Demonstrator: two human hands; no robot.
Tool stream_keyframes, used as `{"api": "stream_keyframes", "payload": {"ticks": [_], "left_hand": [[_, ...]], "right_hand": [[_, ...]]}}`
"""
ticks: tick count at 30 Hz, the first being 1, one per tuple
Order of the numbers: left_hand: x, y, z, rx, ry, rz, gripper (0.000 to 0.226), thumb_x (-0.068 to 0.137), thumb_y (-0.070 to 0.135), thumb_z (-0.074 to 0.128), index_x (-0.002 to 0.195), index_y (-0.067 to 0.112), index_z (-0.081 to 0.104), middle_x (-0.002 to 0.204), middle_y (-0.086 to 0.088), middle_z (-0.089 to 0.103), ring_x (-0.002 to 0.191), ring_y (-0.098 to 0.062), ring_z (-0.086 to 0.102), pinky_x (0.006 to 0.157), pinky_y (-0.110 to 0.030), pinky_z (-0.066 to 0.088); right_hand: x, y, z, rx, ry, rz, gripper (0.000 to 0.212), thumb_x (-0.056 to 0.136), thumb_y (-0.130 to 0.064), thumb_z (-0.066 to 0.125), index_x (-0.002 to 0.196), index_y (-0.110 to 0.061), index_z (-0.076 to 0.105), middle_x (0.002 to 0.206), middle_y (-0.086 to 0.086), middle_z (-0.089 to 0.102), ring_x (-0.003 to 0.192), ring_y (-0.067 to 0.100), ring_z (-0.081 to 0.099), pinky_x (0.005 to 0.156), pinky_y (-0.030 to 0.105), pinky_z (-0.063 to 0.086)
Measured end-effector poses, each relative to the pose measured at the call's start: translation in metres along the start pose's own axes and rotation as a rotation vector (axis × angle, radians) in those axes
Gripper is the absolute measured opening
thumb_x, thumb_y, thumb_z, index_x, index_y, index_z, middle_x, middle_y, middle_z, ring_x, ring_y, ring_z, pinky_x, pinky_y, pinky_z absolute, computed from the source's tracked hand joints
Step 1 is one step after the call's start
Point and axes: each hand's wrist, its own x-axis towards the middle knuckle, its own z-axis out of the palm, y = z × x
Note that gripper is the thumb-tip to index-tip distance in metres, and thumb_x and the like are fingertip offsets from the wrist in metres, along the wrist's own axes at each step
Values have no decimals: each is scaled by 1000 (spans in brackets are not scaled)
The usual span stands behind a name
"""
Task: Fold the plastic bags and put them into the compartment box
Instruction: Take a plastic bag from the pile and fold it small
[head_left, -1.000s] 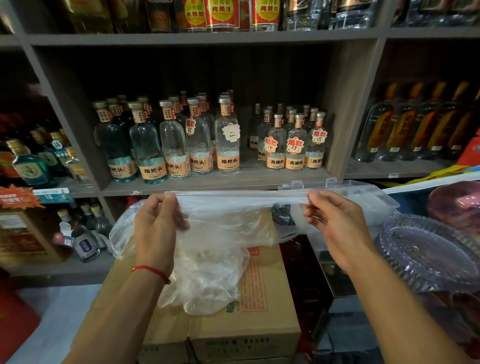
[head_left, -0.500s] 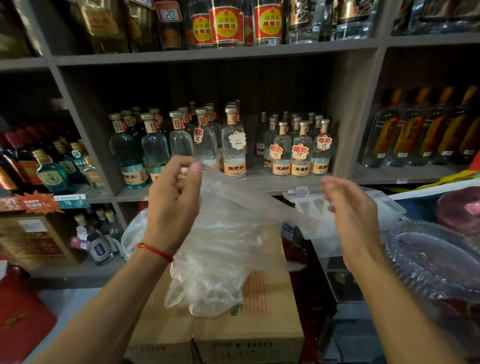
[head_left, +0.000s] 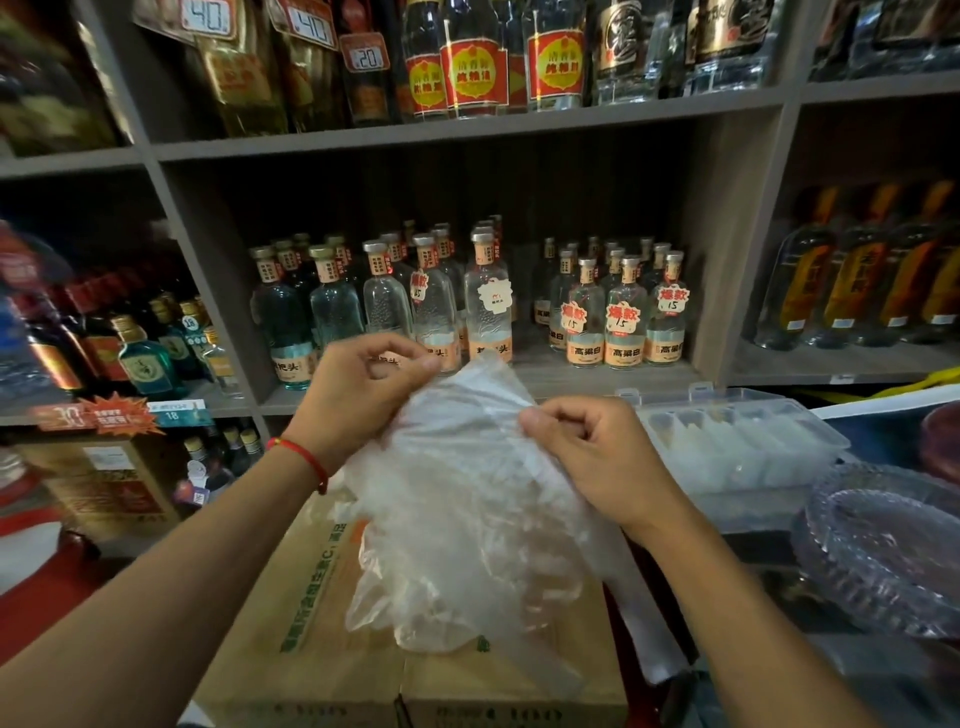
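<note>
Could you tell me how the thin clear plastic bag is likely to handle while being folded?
The thin clear plastic bag probably stays floppy: it sags and crinkles below the left hand and right hand pinching it. It looks very light, and its glossy film may slip or spring open.

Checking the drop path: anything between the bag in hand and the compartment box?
Nothing visible. Both the left hand and right hand pinch the plastic bag in the air; the compartment box sits to the right with its lid open, and the gap between is free.
</note>
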Motion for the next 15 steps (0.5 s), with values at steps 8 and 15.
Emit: {"api": "stream_keyframes", "payload": {"ticks": [8, 15], "left_hand": [[-40, -39, 34, -767, -269, -540, 69, 94, 57, 48, 134, 1, 61, 127, -22, 69, 114, -37, 67, 99, -47, 54], [-53, -48, 57, -537, -297, -502, 39, 94, 4, 69, 131, 7, 61, 109, -23, 76, 103, -43, 72, 96, -50, 58]], "right_hand": [[3, 14, -13, 90, 345, 86, 21, 100, -37, 69, 88, -24, 81, 89, 9, 78, 90, 28, 75, 81, 40, 62], [8, 30, -26, -26, 495, 135, 24, 101, -40, 68, 80, -38, 79, 81, -7, 78, 78, 7, 73, 66, 18, 57]]}}
